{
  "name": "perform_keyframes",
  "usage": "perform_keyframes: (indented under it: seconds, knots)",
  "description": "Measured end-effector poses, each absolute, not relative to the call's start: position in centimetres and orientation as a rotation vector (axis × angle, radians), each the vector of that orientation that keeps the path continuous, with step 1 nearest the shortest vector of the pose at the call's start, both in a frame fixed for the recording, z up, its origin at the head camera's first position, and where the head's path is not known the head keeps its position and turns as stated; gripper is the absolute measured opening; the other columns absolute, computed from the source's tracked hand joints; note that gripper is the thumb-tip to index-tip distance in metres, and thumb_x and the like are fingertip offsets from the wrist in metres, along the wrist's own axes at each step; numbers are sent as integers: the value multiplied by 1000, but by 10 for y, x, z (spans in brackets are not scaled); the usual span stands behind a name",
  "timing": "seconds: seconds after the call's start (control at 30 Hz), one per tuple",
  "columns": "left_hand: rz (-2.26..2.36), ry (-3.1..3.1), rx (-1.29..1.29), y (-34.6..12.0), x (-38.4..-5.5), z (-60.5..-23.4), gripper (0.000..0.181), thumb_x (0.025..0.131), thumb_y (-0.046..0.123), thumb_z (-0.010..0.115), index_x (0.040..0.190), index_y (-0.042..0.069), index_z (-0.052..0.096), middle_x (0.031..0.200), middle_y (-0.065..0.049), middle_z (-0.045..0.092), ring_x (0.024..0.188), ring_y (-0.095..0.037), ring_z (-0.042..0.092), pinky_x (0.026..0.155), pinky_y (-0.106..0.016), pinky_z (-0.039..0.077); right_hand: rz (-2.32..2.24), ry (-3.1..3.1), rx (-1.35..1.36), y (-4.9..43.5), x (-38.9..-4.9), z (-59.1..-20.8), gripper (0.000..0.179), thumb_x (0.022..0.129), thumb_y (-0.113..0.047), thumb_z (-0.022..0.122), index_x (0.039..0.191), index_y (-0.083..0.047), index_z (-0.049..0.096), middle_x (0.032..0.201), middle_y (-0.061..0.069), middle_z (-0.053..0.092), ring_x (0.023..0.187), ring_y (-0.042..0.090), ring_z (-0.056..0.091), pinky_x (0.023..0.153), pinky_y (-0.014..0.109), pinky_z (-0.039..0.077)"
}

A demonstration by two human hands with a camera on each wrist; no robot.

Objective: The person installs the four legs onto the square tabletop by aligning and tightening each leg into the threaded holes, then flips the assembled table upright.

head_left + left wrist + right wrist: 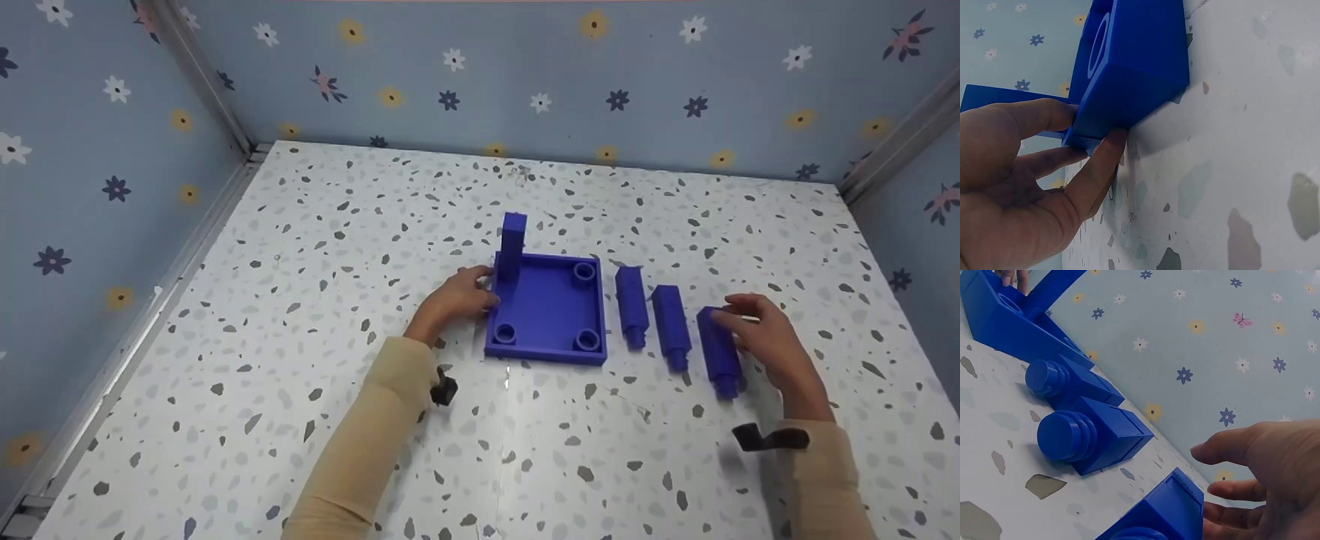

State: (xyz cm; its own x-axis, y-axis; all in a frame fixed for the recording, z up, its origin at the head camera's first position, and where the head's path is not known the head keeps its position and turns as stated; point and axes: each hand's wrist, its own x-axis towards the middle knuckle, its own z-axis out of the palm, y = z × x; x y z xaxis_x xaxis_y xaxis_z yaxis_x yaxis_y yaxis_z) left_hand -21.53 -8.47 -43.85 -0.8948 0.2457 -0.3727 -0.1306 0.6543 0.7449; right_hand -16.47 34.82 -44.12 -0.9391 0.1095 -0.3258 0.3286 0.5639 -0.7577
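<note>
A blue square table top (547,300) lies with its raised rim upward and round sockets showing at three corners. One blue leg (513,244) stands upright at its far left corner. My left hand (459,295) grips the left edge, the thumb at the rim and fingers against the side and lower edge in the left wrist view. To the right lie three loose legs with ridged round ends: the nearest leg (632,300), the middle leg (670,319) and the outermost leg (718,345). My right hand (769,341) is beside the outermost leg, its fingers apart and not closed round it.
The white speckled table (337,247) carries all the parts. Blue flowered panels (495,75) stand along its back and sides. A dark strap (772,437) is round the right sleeve, and a dark mount (444,388) is on the left one.
</note>
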Motion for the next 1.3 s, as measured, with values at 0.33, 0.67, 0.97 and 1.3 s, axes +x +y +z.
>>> perform_keyframes:
  seconds: [0.33, 0.67, 0.97, 1.3]
  knots:
    - [1146, 2419, 65, -85, -214, -438, 63, 86, 19, 59, 145, 12, 40, 138, -16, 50, 126, -29, 48, 108, -45, 36, -1203, 2619, 307, 339, -163, -442, 78, 89, -48, 61, 143, 0, 33, 144, 26, 36, 129, 40, 40, 103, 50, 37]
    - [1138, 2430, 80, -85, -213, -437, 63, 86, 19, 59, 145, 12, 39, 138, -16, 51, 126, -29, 47, 107, -45, 36, -1123, 2641, 370, 340, -162, -439, 79, 88, -54, 59, 142, -1, 36, 140, 26, 39, 120, 37, 44, 94, 46, 41]
    - [1150, 2422, 97, -86, -214, -439, 65, 83, 16, 59, 145, 10, 39, 132, -16, 55, 116, -28, 53, 102, -41, 41, -1180, 2639, 391, 349, -161, -439, 75, 89, -52, 58, 140, 0, 40, 132, 19, 46, 104, 18, 50, 78, 20, 44]
    - [1131, 2429, 95, -86, -214, -439, 66, 83, 17, 58, 145, 10, 39, 132, -16, 54, 118, -28, 52, 103, -41, 41, -1483, 2453, 563, 356, -164, -443, 65, 91, -47, 58, 139, -6, 41, 118, 1, 50, 93, 2, 53, 76, 14, 50]
